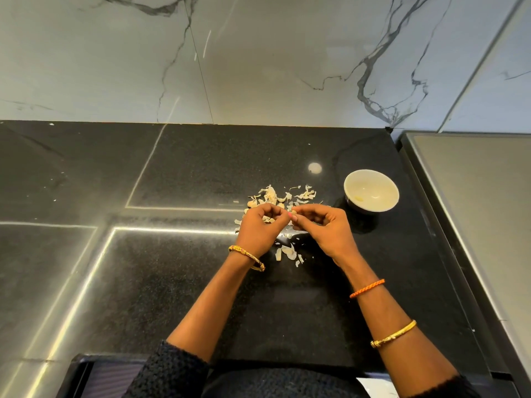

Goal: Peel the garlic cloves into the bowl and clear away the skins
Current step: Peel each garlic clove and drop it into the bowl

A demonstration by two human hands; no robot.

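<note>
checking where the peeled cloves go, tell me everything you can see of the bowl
The bowl is small, round and white inside, dark on its outer wall, likely ceramic. It stands upright on the black counter, right of the garlic skins and untouched by either hand. Inside lies one pale yellowish piece, probably a peeled clove.

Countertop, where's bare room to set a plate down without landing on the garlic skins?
The black countertop is bare left of the left hand, out to the edge, and also between the forearms toward the near edge. It is crowded around both hands: garlic skins lie beyond and beneath them, and the bowl sits just past the right hand.
</note>
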